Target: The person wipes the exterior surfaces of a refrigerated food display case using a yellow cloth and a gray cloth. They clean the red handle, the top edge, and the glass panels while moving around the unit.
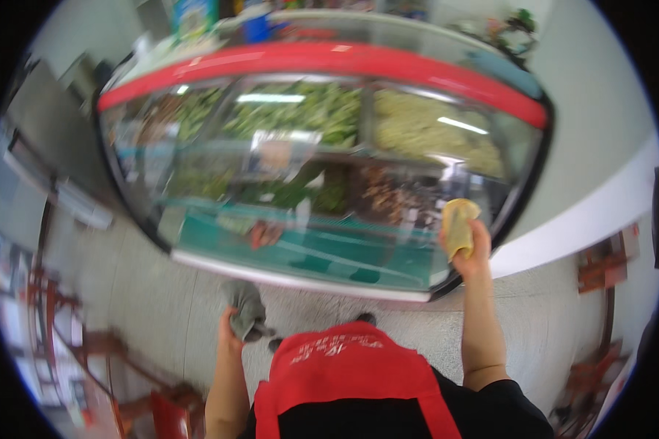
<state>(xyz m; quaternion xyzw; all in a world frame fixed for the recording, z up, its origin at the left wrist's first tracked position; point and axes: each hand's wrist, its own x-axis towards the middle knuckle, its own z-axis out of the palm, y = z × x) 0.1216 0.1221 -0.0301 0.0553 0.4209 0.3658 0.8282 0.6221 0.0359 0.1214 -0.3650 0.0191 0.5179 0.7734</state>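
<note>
A glass-fronted display case (318,258) with a red top rim (329,57) stands before me. My right hand (475,249) grips a folded yellow cloth (458,228) at the lower right of the curved glass; blur hides whether it touches. Low on the left, my left hand (230,329) holds a bunched grey-green cloth (245,310), apart from the case and above the floor. Behind the glass, trays hold green leafy food (296,112) and pale yellowish food (434,123). Darker greens (329,186) and brownish pieces (387,189) lie lower down.
A blue container (256,24) and a green package (195,19) stand on the case's top. Wooden chairs (96,345) are at the left, and wooden furniture (593,373) is at the right. A white wall edge (571,219) flanks the case.
</note>
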